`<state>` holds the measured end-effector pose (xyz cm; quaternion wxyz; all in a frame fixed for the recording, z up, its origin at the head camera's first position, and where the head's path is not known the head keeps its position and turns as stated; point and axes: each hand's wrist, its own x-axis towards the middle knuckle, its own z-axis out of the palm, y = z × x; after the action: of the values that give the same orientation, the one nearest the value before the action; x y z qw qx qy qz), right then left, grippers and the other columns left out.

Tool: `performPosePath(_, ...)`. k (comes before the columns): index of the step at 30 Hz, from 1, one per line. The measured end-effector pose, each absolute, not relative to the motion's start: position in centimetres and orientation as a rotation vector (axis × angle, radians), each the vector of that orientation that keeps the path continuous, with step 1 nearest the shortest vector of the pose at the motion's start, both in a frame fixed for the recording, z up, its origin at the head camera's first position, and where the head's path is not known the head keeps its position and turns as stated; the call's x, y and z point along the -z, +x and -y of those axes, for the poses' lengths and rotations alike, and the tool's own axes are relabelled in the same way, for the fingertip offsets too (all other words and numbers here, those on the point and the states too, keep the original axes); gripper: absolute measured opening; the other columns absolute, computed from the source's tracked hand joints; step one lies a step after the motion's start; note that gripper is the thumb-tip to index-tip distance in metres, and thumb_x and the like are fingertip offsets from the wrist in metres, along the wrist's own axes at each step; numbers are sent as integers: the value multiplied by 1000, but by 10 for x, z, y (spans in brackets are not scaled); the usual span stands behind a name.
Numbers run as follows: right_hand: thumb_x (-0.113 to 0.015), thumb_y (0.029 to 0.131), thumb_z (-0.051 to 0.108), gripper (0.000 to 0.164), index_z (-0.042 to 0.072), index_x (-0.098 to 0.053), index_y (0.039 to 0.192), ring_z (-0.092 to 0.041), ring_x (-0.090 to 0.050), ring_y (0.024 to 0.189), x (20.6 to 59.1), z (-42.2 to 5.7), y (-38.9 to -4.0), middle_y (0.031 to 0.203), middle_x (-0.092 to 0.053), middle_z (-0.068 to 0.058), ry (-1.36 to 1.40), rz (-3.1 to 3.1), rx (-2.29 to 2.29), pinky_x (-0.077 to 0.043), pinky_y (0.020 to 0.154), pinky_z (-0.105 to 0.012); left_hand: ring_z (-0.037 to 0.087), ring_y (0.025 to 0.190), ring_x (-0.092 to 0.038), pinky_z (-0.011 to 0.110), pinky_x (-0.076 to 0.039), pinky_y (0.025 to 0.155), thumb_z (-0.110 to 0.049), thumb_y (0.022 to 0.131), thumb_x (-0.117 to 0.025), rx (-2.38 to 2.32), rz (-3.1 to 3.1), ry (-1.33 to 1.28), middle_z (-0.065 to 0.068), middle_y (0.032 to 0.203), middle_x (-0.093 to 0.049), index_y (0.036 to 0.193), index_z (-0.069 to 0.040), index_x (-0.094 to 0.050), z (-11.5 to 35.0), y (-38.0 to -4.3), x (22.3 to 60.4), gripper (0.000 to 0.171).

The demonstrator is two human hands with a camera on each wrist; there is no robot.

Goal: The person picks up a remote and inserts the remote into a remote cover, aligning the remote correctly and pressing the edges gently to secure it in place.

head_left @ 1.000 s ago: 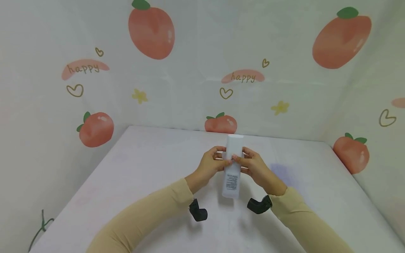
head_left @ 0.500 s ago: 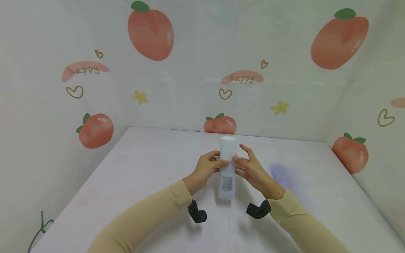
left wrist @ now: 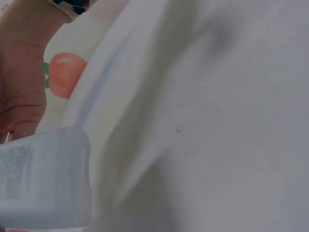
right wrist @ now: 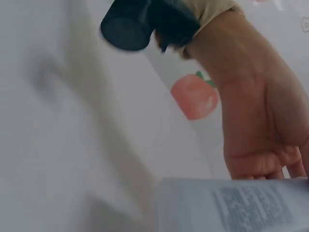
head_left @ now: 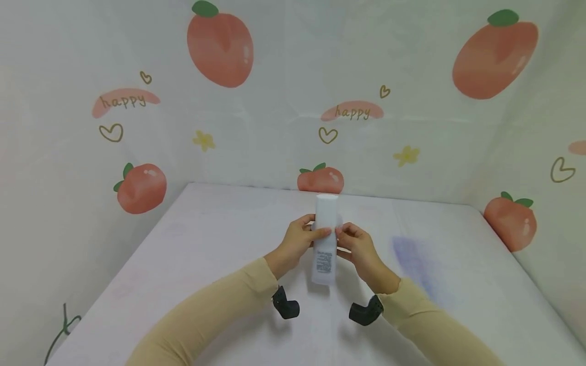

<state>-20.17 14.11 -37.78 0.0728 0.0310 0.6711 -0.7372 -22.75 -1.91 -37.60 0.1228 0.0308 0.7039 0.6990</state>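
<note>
A tall white bottle (head_left: 326, 213) stands nearly upright between my hands, held above the table, with small grey print on its lower part. My left hand (head_left: 293, 241) grips its left side, thumb across the front and fingers behind. At the right edge, my right hand (head_left: 363, 249) holds it between thumb and curled fingertips; part of those fingers is hidden. The left wrist view shows the lower end of the bottle (left wrist: 53, 183) and the right hand (left wrist: 21, 87). In the right wrist view, the left hand (right wrist: 256, 121) is behind the printed bottle (right wrist: 193, 208).
A white-covered table (head_left: 220, 218) lies below, with a purple stain (head_left: 414, 264) on the right. A cloth with printed fruit (head_left: 220, 48) hangs behind and at both sides. Black wrist cameras (head_left: 286, 303) hang under both forearms. A green cord (head_left: 64, 325) is at the lower left.
The bottle has shifted left. My right hand loosened, its index finger lifting off half a second ago, and now its fingers are curled in at the bottle's right edge. The left grip is kept.
</note>
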Motion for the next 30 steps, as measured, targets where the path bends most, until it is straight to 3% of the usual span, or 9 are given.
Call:
performPosePath(7, -56, 99, 21, 27, 16, -56, 72, -11, -63, 77, 373, -136, -208, 81, -62, 6, 229, -2013, 2317, -54, 75, -29, 16, 90, -64, 32, -54, 81, -24, 87, -73, -2029, -2127, 75, 10, 109, -68, 128, -8, -59, 16, -227, 367, 46)
performPosePath(12, -58, 98, 17, 26, 14, -59, 72, -8, -64, 72, 369, -137, -218, 76, -63, 6, 256, -2051, 2334, -56, 71, -25, 16, 86, -65, 33, -56, 79, -21, 87, -74, -2039, -2115, 74, 11, 107, -68, 127, -6, -60, 16, -226, 360, 45)
performPosePath(19, -54, 96, 6, 14, -1, -63, 89, -8, -63, 70, 369, -145, -229, 75, -62, 5, 236, -2196, 2184, -55, 69, -22, 16, 81, -67, 32, -57, 74, -14, 85, -75, -1984, -2073, 82, 15, 103, -70, 124, -1, -62, 17, -223, 364, 44)
performPosePath(22, -53, 92, 3, 16, -8, -62, 99, -9, -63, 71, 370, -147, -231, 76, -63, 5, 210, -2226, 2134, -54, 70, -23, 17, 81, -67, 32, -58, 74, -13, 84, -75, -1963, -2064, 94, 15, 103, -70, 125, 0, -61, 17, -221, 366, 45)
performPosePath(26, -55, 93, 7, 13, -1, -65, 95, -7, -63, 72, 370, -146, -226, 77, -64, 6, 239, -2177, 2132, -53, 75, -23, 16, 82, -66, 32, -58, 75, -14, 84, -76, -1956, -2096, 125, 14, 100, -68, 125, -1, -61, 17, -219, 368, 46)
performPosePath(30, -56, 98, 17, 15, 6, -64, 91, -6, -62, 78, 367, -140, -218, 86, -63, 6, 259, -2086, 2222, -48, 91, -29, 15, 85, -64, 31, -56, 77, -19, 84, -77, -1992, -2140, 188, 13, 105, -68, 125, -2, -61, 18, -219, 369, 47)
